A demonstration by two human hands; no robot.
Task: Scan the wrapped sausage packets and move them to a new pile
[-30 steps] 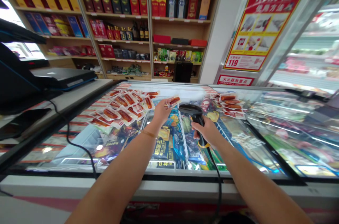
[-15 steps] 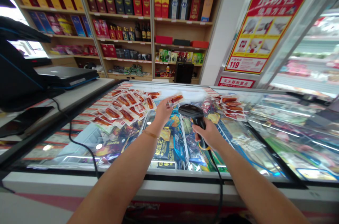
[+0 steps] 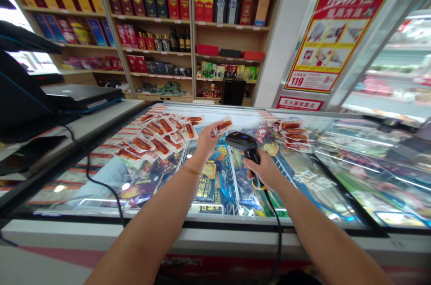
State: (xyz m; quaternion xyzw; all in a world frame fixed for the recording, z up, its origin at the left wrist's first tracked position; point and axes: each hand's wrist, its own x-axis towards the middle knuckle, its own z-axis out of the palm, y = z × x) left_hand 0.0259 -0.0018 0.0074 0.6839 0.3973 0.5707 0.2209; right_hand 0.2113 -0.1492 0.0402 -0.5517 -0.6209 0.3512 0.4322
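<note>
Closed on one end of a clear-wrapped sausage packet [image 3: 223, 126], my left hand [image 3: 206, 140] is above the freezer's glass top [image 3: 215, 112]. My right hand [image 3: 264, 168] is wrapped round the grip of a black barcode scanner [image 3: 242, 141], its cord running down toward me. The scanner's head is just right of the held packet, apart from it. On the glass to the left lies a spread of similar sausage packets [image 3: 161, 139]. A smaller pile of sausage packets [image 3: 294, 134] lies to the right of the scanner.
Under the glass, white wire baskets [image 3: 232, 173] hold frozen goods. A loose black cable [image 3: 89, 168] crosses the glass at left, near a scale [image 3: 84, 94] on the counter. Shelves of boxes and bottles [image 3: 155, 42] stand behind; a red poster [image 3: 343, 33] hangs at right.
Almost nothing differs. Both hands keep their holds on the sausage packet and the scanner, and the whole view has shifted very slightly.
</note>
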